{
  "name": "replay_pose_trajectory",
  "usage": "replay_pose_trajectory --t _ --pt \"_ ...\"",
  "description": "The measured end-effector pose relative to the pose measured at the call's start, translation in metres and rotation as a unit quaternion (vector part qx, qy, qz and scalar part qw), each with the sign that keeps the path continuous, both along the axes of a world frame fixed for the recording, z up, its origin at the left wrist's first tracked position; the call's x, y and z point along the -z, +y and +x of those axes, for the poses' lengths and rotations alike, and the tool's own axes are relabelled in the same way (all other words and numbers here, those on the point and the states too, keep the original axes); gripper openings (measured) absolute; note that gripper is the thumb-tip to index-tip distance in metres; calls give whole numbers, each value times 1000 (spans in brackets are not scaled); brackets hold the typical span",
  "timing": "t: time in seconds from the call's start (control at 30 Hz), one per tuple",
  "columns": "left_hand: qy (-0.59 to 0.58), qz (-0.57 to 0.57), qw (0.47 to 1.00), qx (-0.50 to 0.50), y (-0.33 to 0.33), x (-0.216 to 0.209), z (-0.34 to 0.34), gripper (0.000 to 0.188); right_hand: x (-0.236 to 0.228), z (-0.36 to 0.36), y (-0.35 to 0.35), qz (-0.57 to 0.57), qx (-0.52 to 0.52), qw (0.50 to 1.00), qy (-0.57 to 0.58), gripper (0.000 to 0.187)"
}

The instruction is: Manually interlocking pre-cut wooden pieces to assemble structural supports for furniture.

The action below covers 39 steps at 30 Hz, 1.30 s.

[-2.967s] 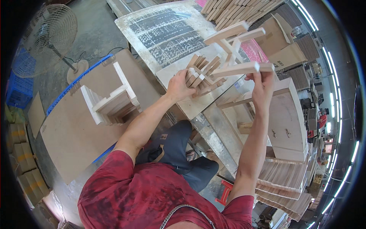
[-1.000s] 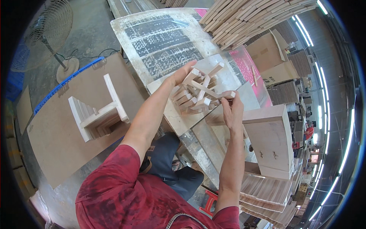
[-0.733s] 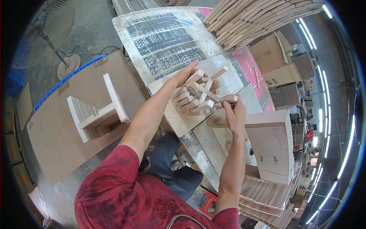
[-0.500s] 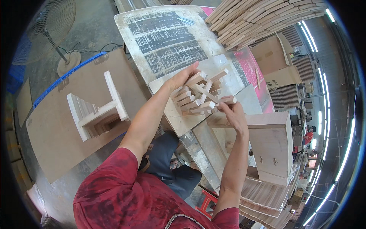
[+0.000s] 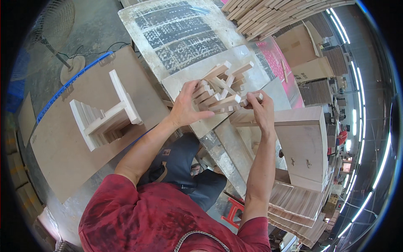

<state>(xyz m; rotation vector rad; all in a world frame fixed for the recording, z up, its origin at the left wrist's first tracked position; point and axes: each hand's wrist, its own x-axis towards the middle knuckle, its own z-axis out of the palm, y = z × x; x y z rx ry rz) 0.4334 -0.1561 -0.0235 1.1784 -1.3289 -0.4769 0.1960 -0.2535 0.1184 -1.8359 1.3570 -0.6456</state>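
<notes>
From the head camera we look down on one view only. Our left hand (image 5: 187,110) lies flat, fingers spread, against the near side of a loose heap of short pale wooden blocks (image 5: 220,90) on a grey board at the edge of the worktable (image 5: 176,35). Our right hand (image 5: 262,111) has its fingertips pressed together on the end of one pale wooden block (image 5: 228,101), which sticks out of the heap's right side. The heap sits between our two hands, just beyond them.

As for progress, we judge the work to be in its middle: the heap is untidy, the blocks crossing one another at angles, so the squaring-up or sorting is not done. On the brown board to our left stands a white L-shaped wooden jig (image 5: 105,115) with a row of blocks already packed into its corner; that part looks done.

Counting: two hands, both ours. One jig. In the heap we make out roughly a dozen blocks, though those underneath are hidden and we cannot fix the number. The blocks in the jig are too closely packed to count. To our right stands one light wooden cabinet box (image 5: 304,143), with one stack of thin slats (image 5: 296,208) below it. At the far side lies one large pile of long wooden strips (image 5: 268,12). One standing fan (image 5: 52,29) is on the floor at the left.
</notes>
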Motion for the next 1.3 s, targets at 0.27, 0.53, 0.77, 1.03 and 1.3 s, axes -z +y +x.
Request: replay_pose_trajectory --t 0.27,0.53,0.77,1.03,1.3 --pt "-14 61 998 -29 -5 -5 -10 111 25 3 11 32 31 999 -15 44" --pt "-46 52 997 -26 -6 5 -9 107 37 3 17 -35 55 996 65 49" --pt "-86 49 995 -21 -4 4 -5 106 0 41 56 -429 11 890 155 28" --pt "-69 110 992 -6 -4 -4 -6 101 12 79 65 -113 -9 990 89 28" --pt "-69 111 991 -12 -10 1 -5 97 25 77 55 16 6 995 -101 29"
